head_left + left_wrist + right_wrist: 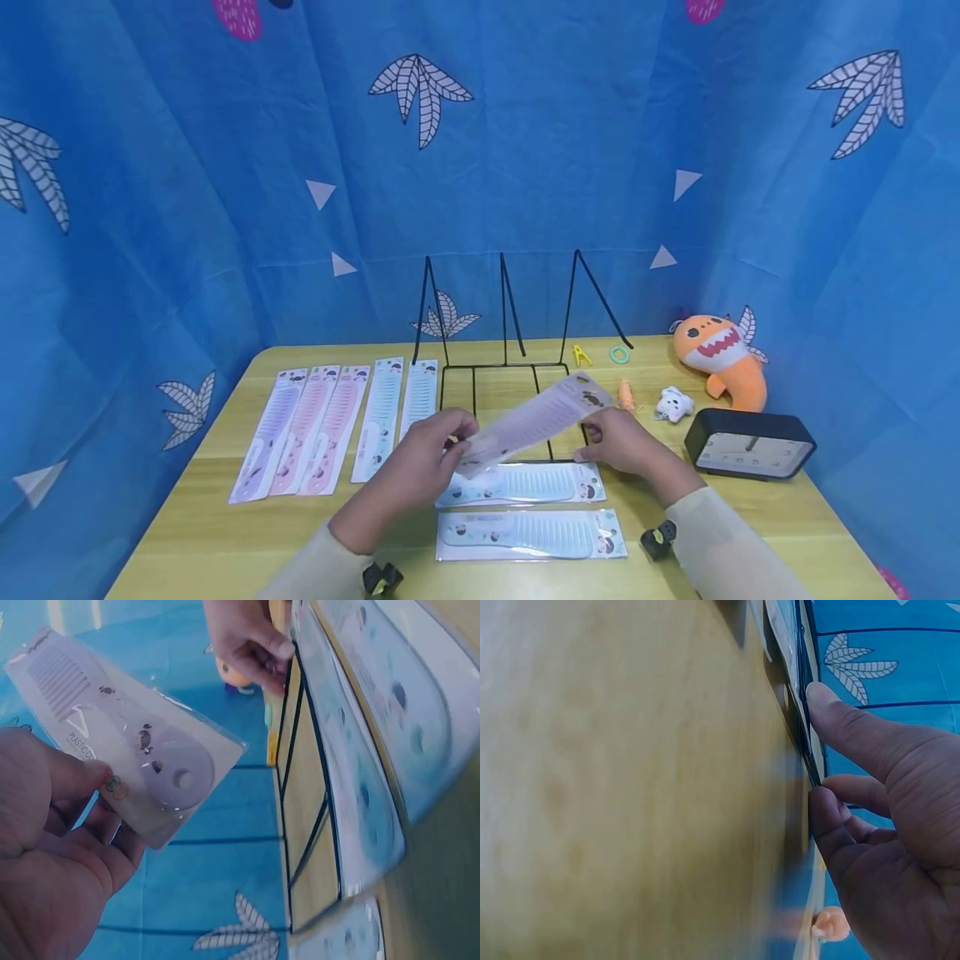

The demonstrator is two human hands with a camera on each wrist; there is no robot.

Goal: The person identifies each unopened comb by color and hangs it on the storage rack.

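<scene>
My left hand (431, 450) pinches a packaged purple comb (536, 421) at one end, thumb on its printed face. The comb is tilted above a black wire rack (505, 365) with upright bent prongs. In the left wrist view the purple comb (146, 735) shows its round holed handle end. My right hand (626, 442) grips the rack's near right corner; in the right wrist view its thumb and fingers (847, 720) are at the black wire. A packaged blue comb (525, 483) lies along the rack's front edge, with another packaged blue comb (532, 535) nearer to me.
To the left lie packaged combs: a purple one (270, 433), two pink ones and two blue ones (381, 421). At the right are an orange shark plush (723, 358), a black clock (750, 444), a small white toy (674, 404), a yellow clip (581, 356) and a teal ring (618, 354).
</scene>
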